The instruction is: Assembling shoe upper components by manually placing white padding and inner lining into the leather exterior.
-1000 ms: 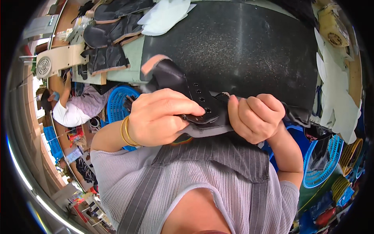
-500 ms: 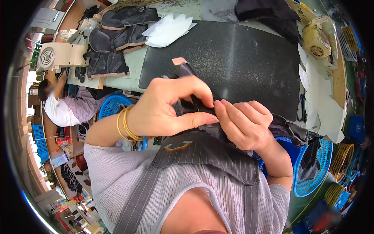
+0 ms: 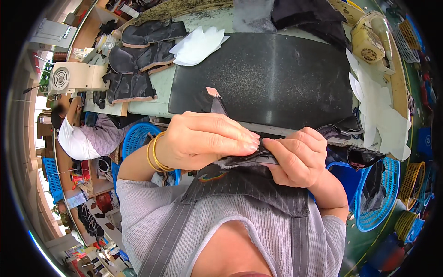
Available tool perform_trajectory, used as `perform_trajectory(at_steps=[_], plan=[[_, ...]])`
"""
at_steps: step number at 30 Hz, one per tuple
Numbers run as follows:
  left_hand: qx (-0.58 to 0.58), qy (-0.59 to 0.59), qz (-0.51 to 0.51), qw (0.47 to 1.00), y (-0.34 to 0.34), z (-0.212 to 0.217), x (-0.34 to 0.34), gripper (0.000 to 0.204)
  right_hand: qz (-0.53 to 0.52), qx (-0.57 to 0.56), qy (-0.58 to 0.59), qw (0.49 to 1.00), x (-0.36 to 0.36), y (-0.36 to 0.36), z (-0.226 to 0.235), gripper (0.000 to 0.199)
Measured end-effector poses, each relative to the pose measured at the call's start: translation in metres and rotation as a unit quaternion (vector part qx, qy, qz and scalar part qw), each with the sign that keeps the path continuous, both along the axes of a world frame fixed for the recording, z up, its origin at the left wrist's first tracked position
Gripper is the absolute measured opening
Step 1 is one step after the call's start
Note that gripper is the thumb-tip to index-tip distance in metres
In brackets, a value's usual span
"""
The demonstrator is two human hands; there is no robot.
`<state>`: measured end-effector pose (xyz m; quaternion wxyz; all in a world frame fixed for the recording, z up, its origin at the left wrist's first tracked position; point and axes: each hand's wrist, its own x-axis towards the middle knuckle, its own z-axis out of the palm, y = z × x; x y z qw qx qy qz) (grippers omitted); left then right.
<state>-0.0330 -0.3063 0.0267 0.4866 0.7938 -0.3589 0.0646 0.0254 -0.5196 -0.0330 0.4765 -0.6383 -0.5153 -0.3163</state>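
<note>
Both of my hands work close together at the near edge of the table, over my striped apron (image 3: 244, 184). My left hand (image 3: 203, 141), with gold bangles on its wrist, is closed on a piece of black leather (image 3: 244, 160), its fingers laid flat together on top. My right hand (image 3: 297, 157) pinches the same leather between thumb and fingers, touching the left fingertips. A dark tapered strip with a pale pink end (image 3: 213, 92) sticks out beyond my left hand; whether it joins the leather is hidden.
A black mat (image 3: 277, 74) covers the table ahead. Dark shoe uppers (image 3: 134, 60) and white cut sheets (image 3: 199, 46) lie at its far left. White pattern sheets (image 3: 378, 111) and a yellowed machine (image 3: 369, 39) stand right. Blue baskets (image 3: 378, 194) flank me. Another person (image 3: 87, 134) sits at left.
My left fingers have gone from a spread thumb-and-finger pinch to lying together flat over the leather. The leather has turned, and its pale lower edge now shows between my hands.
</note>
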Motion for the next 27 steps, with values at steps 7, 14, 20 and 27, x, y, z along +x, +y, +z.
perform_trajectory(at_steps=[7, 14, 20, 27], plan=[[0.031, 0.042, 0.098, 0.994, -0.012, 0.016, -0.022, 0.032, -0.030, -0.018, -0.035, 0.999, -0.012, 0.001, 0.006, 0.027], [-0.029, 0.113, 0.101, 0.988, -0.005, 0.024, -0.032, 0.029, -0.042, 0.002, -0.172, 0.984, -0.015, 0.009, 0.007, 0.026], [-0.003, -0.019, 0.083, 0.996, -0.006, 0.008, -0.029, 0.028, -0.024, -0.043, -0.178, 0.983, -0.011, 0.004, 0.004, 0.024], [0.026, -0.058, 0.088, 0.994, -0.005, -0.006, -0.021, 0.025, -0.029, -0.063, -0.049, 0.996, -0.018, 0.008, 0.003, 0.030]])
